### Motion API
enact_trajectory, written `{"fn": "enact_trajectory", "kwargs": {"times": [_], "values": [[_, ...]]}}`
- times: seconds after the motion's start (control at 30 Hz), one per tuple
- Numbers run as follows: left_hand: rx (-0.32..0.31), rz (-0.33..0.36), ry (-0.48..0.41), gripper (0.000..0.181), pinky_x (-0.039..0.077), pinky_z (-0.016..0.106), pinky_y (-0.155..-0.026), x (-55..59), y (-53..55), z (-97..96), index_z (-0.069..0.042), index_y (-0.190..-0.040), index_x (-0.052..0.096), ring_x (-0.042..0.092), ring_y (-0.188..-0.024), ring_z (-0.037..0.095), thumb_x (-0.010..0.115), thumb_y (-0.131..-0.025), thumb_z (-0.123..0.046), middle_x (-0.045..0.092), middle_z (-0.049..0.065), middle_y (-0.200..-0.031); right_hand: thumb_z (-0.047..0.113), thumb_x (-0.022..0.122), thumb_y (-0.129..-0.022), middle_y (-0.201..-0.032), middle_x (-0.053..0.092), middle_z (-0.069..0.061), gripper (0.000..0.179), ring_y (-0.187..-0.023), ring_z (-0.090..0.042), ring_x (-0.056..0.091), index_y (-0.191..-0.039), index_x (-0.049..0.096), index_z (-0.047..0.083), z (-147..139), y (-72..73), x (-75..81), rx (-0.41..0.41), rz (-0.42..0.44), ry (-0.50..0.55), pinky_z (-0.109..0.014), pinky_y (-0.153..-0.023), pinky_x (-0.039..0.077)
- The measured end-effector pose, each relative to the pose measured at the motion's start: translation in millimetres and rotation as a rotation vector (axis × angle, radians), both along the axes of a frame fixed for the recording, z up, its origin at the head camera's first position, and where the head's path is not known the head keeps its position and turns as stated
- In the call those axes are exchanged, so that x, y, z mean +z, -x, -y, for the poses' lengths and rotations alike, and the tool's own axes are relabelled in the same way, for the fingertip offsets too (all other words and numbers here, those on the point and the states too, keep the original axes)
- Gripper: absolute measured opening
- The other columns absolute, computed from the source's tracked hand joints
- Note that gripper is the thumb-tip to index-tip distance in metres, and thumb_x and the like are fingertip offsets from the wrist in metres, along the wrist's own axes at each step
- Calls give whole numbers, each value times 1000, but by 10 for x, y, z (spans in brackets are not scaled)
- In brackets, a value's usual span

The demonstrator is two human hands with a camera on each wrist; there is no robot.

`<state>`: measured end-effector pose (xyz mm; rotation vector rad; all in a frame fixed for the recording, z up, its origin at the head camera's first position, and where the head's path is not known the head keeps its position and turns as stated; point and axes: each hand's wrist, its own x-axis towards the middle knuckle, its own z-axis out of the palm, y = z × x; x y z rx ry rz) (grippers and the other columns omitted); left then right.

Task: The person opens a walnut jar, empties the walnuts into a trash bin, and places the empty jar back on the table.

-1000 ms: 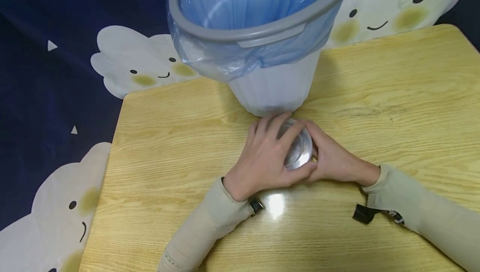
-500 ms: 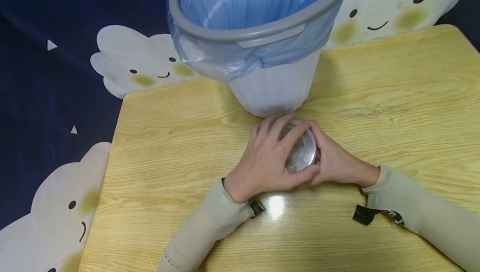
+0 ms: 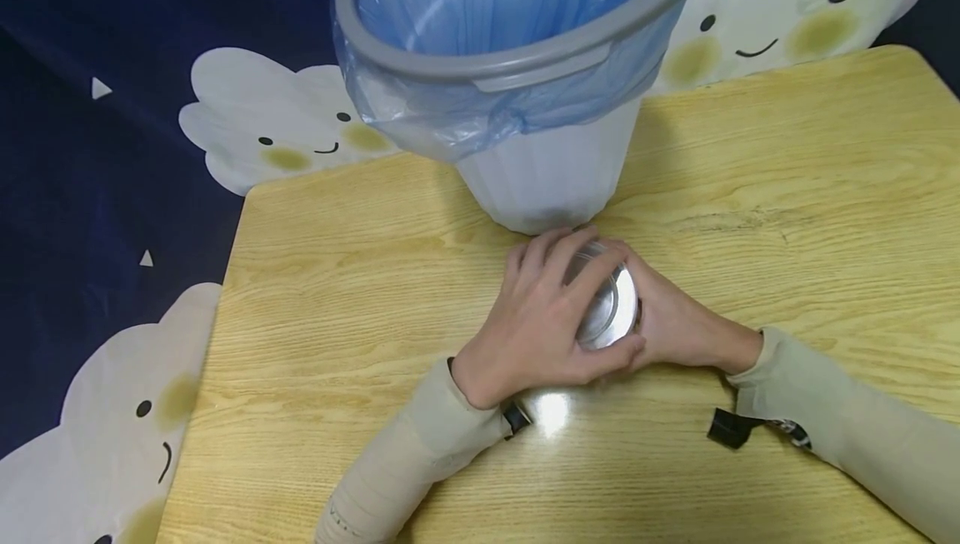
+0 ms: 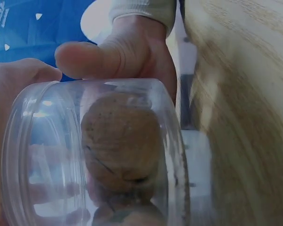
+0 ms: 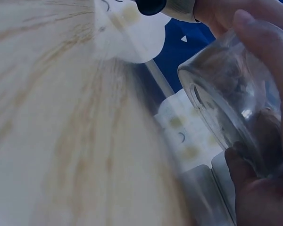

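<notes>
A clear jar [image 4: 132,89] holds brown, round, walnut-like pieces [image 4: 120,141]; both hands have it slightly above the table. My left hand [image 3: 528,323] lies over the top, its fingers and thumb spread round the shiny lid [image 3: 621,298]. My right hand [image 3: 678,319] grips the jar's body from the right side, its fingers partly hidden behind the lid and left hand. In the right wrist view, the jar's base [image 5: 212,110] tilts toward the table, with right-hand fingers curled round the wall.
A white bin [image 3: 558,169] with a grey rim and blue bag [image 3: 487,123] stands just beyond the hands. The wooden table [image 3: 337,302] has its left edge against a dark blue, cloud-printed cloth [image 3: 67,236].
The lid and my left hand have shifted slightly to the right. Glare on the lid has changed, and the right forearm is nearly still. The bin stays put.
</notes>
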<state>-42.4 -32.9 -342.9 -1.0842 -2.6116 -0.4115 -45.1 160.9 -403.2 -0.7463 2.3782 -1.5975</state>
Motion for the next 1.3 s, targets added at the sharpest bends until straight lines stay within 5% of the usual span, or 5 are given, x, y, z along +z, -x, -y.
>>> {"fn": "enact_trajectory", "kwargs": {"times": [0.23,1.3], "values": [[-9,-21,1,79,38,48,-104,-25,13,-7,-25,-139,49,43,-134,29,55,-76,-72,47,3,-143,22,95,-53,-155,33,-9,129,-138,-20,38,-154,16,26,9,6,-1,-24,-37,-50,-4,-109,25],[-14,-5,51,74,45,48,-99,-98,45,-1,-27,-139,48,45,-133,29,52,-80,-73,47,4,-143,32,97,-51,-157,31,-5,134,-138,-26,41,-154,13,32,-45,27,-56,-13,28,-83,-3,-103,30]]}}
